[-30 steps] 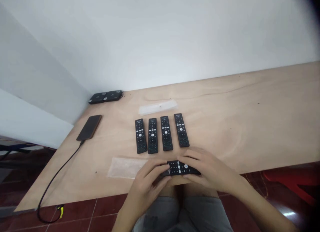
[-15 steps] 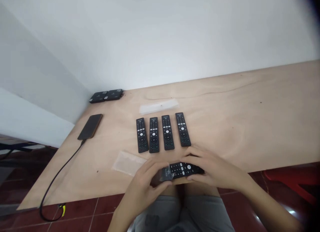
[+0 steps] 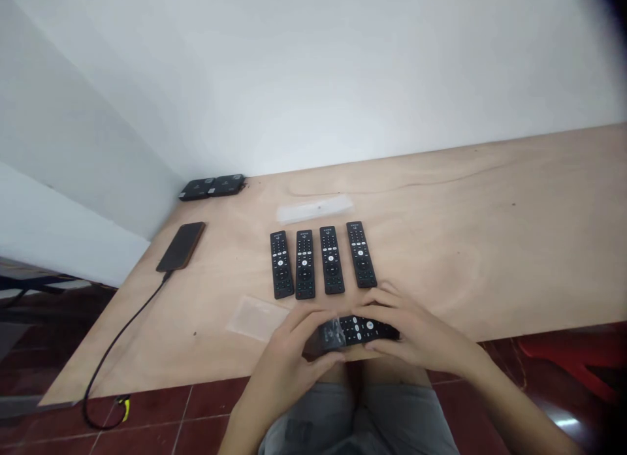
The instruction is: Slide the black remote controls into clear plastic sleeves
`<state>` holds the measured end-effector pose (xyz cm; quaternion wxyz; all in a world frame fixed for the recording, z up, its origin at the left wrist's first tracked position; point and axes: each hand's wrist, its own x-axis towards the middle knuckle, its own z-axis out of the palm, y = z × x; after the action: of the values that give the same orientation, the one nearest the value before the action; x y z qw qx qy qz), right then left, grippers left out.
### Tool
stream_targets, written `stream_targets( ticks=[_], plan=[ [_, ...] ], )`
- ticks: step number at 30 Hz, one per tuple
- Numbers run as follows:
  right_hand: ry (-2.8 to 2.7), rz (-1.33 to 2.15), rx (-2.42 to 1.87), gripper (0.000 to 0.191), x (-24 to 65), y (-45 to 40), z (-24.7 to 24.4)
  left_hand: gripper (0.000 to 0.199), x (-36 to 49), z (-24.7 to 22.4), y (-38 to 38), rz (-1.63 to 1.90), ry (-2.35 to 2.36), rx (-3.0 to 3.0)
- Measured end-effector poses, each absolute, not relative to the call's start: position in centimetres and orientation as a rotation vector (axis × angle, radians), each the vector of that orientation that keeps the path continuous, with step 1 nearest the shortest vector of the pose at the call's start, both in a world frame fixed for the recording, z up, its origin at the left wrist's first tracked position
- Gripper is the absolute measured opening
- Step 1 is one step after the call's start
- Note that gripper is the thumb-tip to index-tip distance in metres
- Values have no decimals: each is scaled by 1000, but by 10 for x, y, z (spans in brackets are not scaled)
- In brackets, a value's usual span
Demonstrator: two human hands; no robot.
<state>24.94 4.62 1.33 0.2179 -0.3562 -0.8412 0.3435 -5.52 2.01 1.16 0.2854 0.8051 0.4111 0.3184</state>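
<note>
Near the table's front edge I hold a black remote control (image 3: 362,329) sideways, its buttons facing up. My right hand (image 3: 409,321) is closed around its right end, fingers on the far edge and thumb on the near edge. A clear plastic sleeve (image 3: 334,334) covers the remote's left end. My left hand (image 3: 294,344) pinches that sleeve between thumb and fingers; the very end of the remote is partly hidden inside the hand. Beyond my hands, several similar black remotes (image 3: 304,266) lie in a row, upright to my view.
One flat clear sleeve (image 3: 257,318) lies left of my hands, another plastic sleeve (image 3: 315,209) behind the row. At the left is a phone (image 3: 181,246) with a black cable (image 3: 125,334) hanging over the edge. Two black boxes (image 3: 213,187) sit by the wall on the wooden table (image 3: 490,246).
The plastic sleeve and my left hand have moved right along the remote, so the sleeve covers more of it. My right hand keeps its grip. The view has shifted slightly.
</note>
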Motion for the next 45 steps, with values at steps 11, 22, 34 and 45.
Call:
stream_targets(
  ticks=[11, 22, 34, 45],
  plan=[
    [-2265, 1010, -1082, 57, 228, 36, 9, 59, -50, 7, 8, 874, 1137, 2085],
    [-1544, 857, -1532, 44, 236, -10, -16, 54, -66, 13, 12, 832, 1256, 2083],
    [-1392, 1019, -1551, 44, 207, -15, -6, 63, -57, 17, 19, 759, 1296, 2137],
    [-1309, 1195, -1465, 39, 169, -13, -5, 68, -23, 15, 21, 700, 1230, 2133]
  ],
)
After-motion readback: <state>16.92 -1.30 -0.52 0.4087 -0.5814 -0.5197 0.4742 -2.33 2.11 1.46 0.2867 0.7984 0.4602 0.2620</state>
